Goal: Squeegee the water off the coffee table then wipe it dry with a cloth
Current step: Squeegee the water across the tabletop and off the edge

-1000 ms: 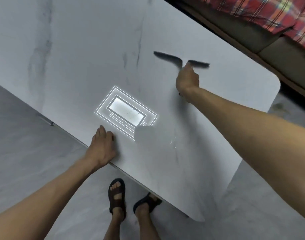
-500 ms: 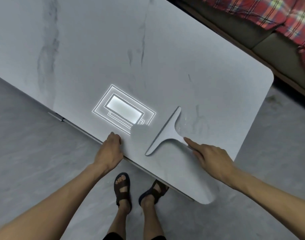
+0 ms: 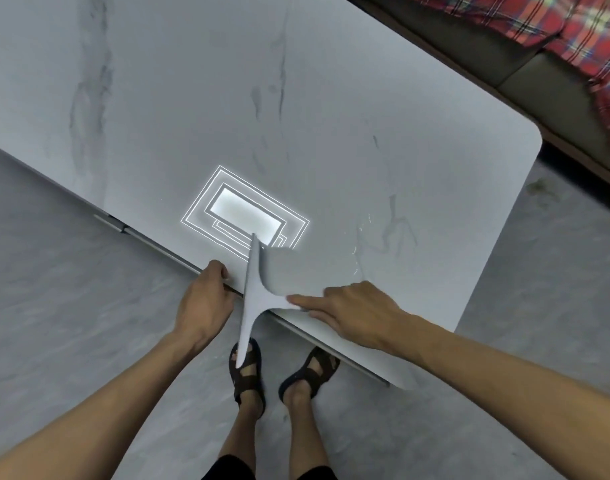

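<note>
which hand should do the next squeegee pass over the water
Right: the right hand holds the squeegee by its handle, near the water streaks; the left hand only grips the coffee table edge.

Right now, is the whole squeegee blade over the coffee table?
No, one end of the squeegee juts past the coffee table edge, above a sandalled foot.

The coffee table (image 3: 331, 98) has a smooth, polished top of pale marble-look stone with grey veins, glossy enough to give a sharp light reflection (image 3: 244, 213). Water (image 3: 360, 237) lies on it as thin glinting streaks and beads. The squeegee (image 3: 258, 296) looks like smooth matt plastic, pale grey all over. Under the near edge a rail (image 3: 113, 226) looks like silvery metal. The floor (image 3: 71, 289) is mottled grey, stone-like, dull. The sofa (image 3: 470, 53) has dark matt upholstery; the red plaid cloth (image 3: 580, 36) on it looks woven. The sandals (image 3: 248, 372) have dark matt straps.
</note>
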